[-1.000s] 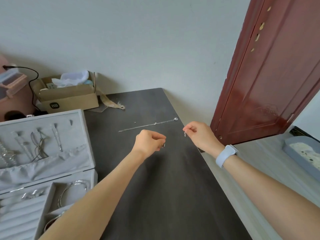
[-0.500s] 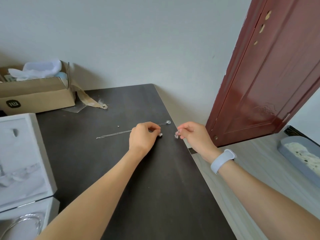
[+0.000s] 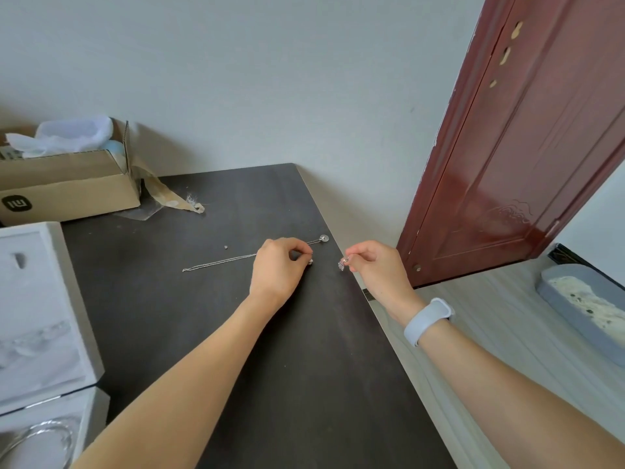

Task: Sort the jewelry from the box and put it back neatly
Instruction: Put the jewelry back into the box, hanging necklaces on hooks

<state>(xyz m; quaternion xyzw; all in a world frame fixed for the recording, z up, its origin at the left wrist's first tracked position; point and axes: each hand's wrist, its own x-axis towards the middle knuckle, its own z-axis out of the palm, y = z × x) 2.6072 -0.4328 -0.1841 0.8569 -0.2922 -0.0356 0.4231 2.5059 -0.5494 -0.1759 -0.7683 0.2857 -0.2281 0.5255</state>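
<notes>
Silver chain (image 3: 220, 264) lies stretched out flat on the dark table (image 3: 270, 367), and a tiny stud (image 3: 226, 247) sits near it, so some sorting looks done. The left hand (image 3: 277, 269) pinches a small bead-like bit (image 3: 310, 262) low by the chain, and the right hand (image 3: 375, 265) pinches a sparkly little piece (image 3: 342, 264) just above the table. Nothing here has gone back into the grey jewelry box (image 3: 44, 316) at the left yet, so I think lots is left

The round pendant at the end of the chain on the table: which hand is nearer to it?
Left. The left hand is just beside the round pendant, over the chain. The right hand is farther, toward the table's edge, pinching a small sparkly piece.
</notes>
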